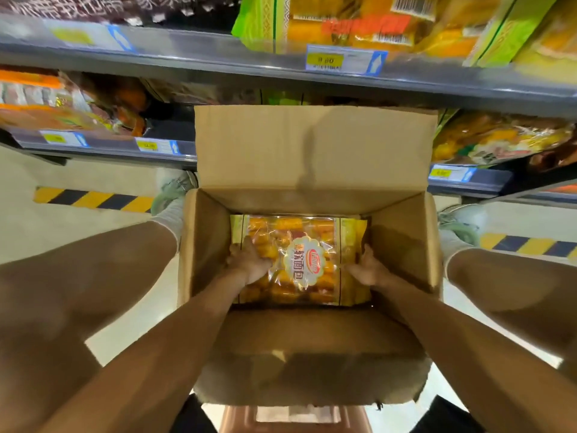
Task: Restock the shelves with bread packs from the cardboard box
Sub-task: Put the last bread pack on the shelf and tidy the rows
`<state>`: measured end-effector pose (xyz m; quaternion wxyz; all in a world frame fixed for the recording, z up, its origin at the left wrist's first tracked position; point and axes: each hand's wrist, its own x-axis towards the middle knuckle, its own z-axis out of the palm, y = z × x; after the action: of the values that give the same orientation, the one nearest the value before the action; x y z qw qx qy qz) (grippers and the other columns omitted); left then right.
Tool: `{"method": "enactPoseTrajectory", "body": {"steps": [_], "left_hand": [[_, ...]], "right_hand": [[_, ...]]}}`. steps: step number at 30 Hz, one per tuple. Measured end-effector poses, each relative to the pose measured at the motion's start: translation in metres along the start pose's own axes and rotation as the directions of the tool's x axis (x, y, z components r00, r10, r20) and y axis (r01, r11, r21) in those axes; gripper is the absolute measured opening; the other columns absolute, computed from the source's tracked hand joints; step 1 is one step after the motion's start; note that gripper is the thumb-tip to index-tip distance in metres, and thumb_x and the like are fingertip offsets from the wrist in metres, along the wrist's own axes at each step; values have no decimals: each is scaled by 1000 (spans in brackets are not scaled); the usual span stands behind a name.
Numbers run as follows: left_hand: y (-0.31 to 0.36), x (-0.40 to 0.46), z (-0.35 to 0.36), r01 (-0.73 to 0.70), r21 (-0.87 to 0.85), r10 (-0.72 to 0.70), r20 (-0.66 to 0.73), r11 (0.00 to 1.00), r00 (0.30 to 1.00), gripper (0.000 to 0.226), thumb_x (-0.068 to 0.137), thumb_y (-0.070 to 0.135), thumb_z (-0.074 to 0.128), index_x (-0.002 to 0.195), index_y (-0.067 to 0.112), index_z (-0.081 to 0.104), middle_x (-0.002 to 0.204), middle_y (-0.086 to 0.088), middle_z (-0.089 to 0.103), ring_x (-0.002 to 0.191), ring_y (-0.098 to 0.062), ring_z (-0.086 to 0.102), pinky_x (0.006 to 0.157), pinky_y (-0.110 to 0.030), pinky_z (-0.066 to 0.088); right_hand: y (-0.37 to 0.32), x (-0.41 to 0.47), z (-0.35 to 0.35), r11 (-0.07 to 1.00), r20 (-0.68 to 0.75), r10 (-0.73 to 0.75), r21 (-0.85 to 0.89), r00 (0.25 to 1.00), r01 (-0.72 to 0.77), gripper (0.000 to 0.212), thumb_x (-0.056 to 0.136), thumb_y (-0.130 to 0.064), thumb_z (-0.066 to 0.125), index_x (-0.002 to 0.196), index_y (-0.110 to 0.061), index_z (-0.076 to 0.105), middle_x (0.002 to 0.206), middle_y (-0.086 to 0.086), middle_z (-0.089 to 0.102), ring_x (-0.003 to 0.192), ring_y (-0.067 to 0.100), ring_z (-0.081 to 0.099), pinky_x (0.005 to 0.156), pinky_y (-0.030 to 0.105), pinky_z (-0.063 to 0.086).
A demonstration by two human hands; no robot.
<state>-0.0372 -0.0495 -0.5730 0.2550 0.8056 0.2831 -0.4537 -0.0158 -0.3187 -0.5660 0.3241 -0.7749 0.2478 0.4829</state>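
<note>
The bread pack [309, 260] lies flat at the bottom of the cardboard box [402, 232], label up, its clear window showing golden rolls under a round scalloped logo. Both my arms reach down into the box. My left hand [249, 260] rests on top of the pack's left part, fingers bent down over the plastic; I cannot tell whether they really pinch it. My right hand [367, 267] is against the pack's right edge, thumb up along the yellow side strip, the other fingers hidden beyond the edge, so how firmly it holds I cannot say.

The box stands open between my knees. Its far flap stands up beyond my hands and leans toward the shelves, while the near flap folds out toward me below my wrists. Under that near flap a brownish plastic stool [296, 420] shows.

My left shoe [175, 189] is on the floor out past my left hand, my right shoe [462, 223] out past my right hand. Yellow and black hazard tape [93, 200] runs along the floor on both sides.

Beyond the far flap, the lower shelf [109, 151] carries orange packs either side of the box. Above it, the upper shelf [187, 57] holds green-edged bread packs [343, 23] over a yellow price tag [327, 60].
</note>
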Motion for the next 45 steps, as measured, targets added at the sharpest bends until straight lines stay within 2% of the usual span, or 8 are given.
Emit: {"method": "enactPoseTrajectory", "body": {"steps": [9, 13, 16, 21, 34, 40, 43, 45], "left_hand": [[8, 7, 21, 118, -365, -188, -164, 923, 968, 101, 90, 41, 68, 159, 19, -2, 161, -18, 20, 147, -38, 22, 118, -47, 27], [-5, 16, 10, 165, -376, -210, -80, 912, 974, 89, 92, 48, 63, 159, 14, 15, 162, -16, 21, 145, -37, 29, 117, -46, 31], [-6, 18, 11, 160, -352, -184, -35, 922, 982, 82, 93, 51, 61, 157, 18, 22, 161, -15, 21, 144, -37, 31, 116, -47, 33], [-9, 20, 16, 158, -514, -153, 52, 843, 987, 88, 95, 40, 62, 157, 15, 5, 155, -14, 36, 137, -36, 42, 110, -46, 40], [4, -52, -30, 46, -299, -59, -35, 953, 998, 97, 85, 60, 62, 157, 12, 18, 162, -13, 20, 146, -34, 28, 116, -48, 32], [3, -113, -72, -92, -237, 75, -81, 967, 994, 111, 56, 72, 68, 147, 15, 40, 148, -9, 47, 130, -33, 49, 106, -49, 44], [1, -145, -87, -217, -294, 191, -114, 931, 975, 60, 74, 57, 73, 117, 17, 59, 120, -1, 64, 113, -25, 58, 103, -44, 46], [-4, -160, -94, -272, -274, 240, -145, 922, 960, 49, 85, 49, 69, 121, 17, 60, 122, -2, 63, 114, -25, 59, 104, -45, 46]], "right_hand": [[-6, 13, 21, 990, -160, 107, 110, 981, -90, 76, 91, -35, 71, 151, -13, 29, 146, 12, 49, 132, 33, 50, 95, 38, 45], [-6, 10, 17, 985, -191, 172, 58, 966, -164, 69, 94, -34, 67, 148, -9, 33, 143, 16, 48, 128, 34, 51, 81, 33, 40], [3, 12, 17, 986, -195, 161, 83, 968, -147, 59, 96, -29, 64, 147, -13, 38, 145, 13, 46, 131, 31, 47, 85, 31, 37], [3, 13, 25, 970, -175, 189, 187, 966, -156, 70, 91, -27, 71, 149, -16, 34, 149, 14, 42, 136, 34, 43, 96, 39, 42], [-19, -57, 3, 989, -133, 75, 139, 988, -56, 94, 88, -38, 70, 155, -2, 16, 149, 15, 43, 135, 32, 46, 104, 37, 42], [-32, -118, -14, 973, -112, -109, 193, 988, 129, 53, 87, -31, 73, 132, -7, 58, 125, 6, 60, 105, 22, 54, 85, 34, 43], [-37, -147, -23, 950, -164, -210, 197, 964, 240, 47, 88, -29, 74, 128, -10, 61, 120, 3, 64, 96, 19, 55, 80, 30, 41], [-38, -167, -27, 933, -179, -270, 193, 946, 303, 43, 87, -31, 74, 126, -15, 61, 112, 0, 62, 90, 15, 57, 72, 29, 41]]}}
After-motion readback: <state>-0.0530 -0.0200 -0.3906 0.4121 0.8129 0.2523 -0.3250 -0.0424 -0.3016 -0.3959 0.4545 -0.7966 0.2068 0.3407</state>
